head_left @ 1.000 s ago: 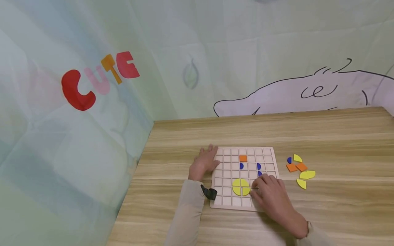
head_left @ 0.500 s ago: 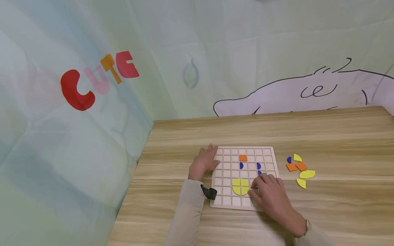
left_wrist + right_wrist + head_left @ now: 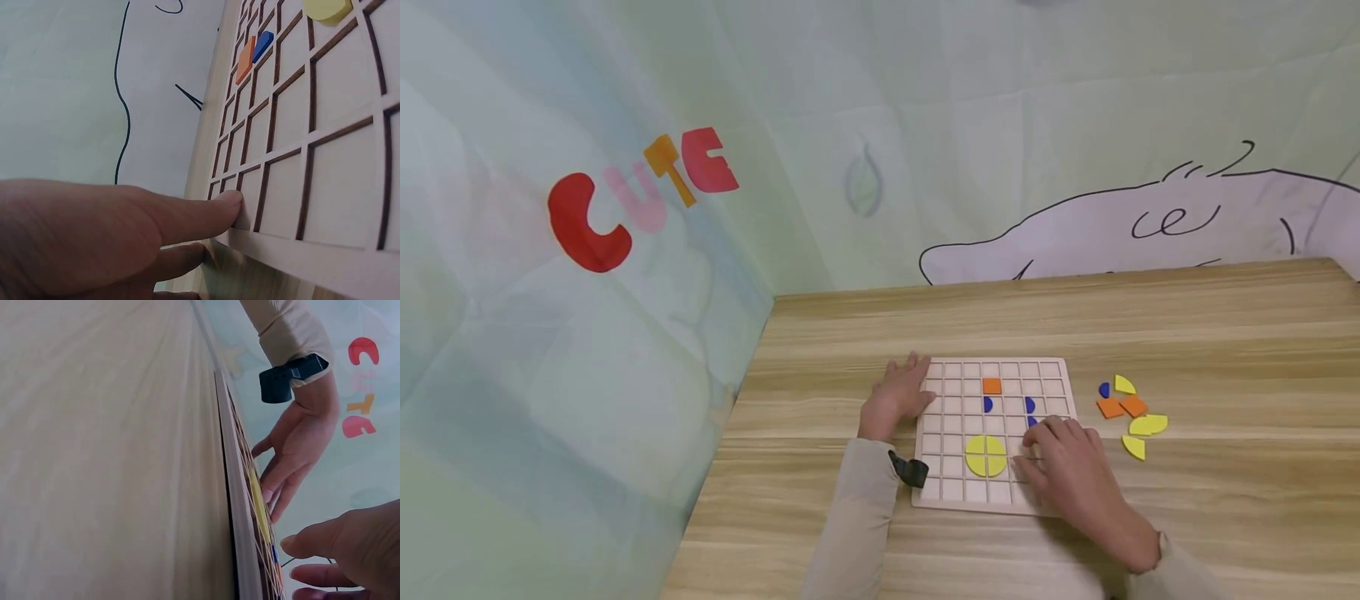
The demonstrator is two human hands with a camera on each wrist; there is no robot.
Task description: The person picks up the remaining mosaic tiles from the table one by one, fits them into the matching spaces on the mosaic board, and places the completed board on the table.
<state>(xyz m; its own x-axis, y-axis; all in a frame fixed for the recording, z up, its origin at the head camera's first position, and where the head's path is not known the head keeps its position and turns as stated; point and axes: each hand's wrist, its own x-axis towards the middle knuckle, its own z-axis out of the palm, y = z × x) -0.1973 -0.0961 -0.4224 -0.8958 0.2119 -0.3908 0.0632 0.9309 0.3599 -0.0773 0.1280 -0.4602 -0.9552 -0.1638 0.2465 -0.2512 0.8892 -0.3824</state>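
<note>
A pale wooden grid board (image 3: 953,505) lies on the table. My left hand (image 3: 897,402) rests at its left edge with fingers spread; in the left wrist view the thumb (image 3: 206,215) lies on the board's border. My right hand (image 3: 1071,475) is over the board's lower right, thumb and fingertips apart with nothing between them. Left of its fingertips, four yellow quarter-circle pieces form a full circle (image 3: 996,465). An orange square (image 3: 992,386) sits higher up, above a blue half-circle (image 3: 988,405). Another blue half-circle (image 3: 1030,406) and one partly hidden (image 3: 1032,422) are near my right fingers.
Loose pieces lie right of the board: a blue half-circle (image 3: 1104,390), orange squares (image 3: 1110,408) and several yellow quarter-circles (image 3: 1134,448). A printed cloth (image 3: 865,108) hangs behind the wooden table (image 3: 820,358) and along its left side.
The lower right yellow quarter-circle has shifted slightly left, into line with the other three. My right hand has since drawn back to the right, off that piece. The left hand stays put.
</note>
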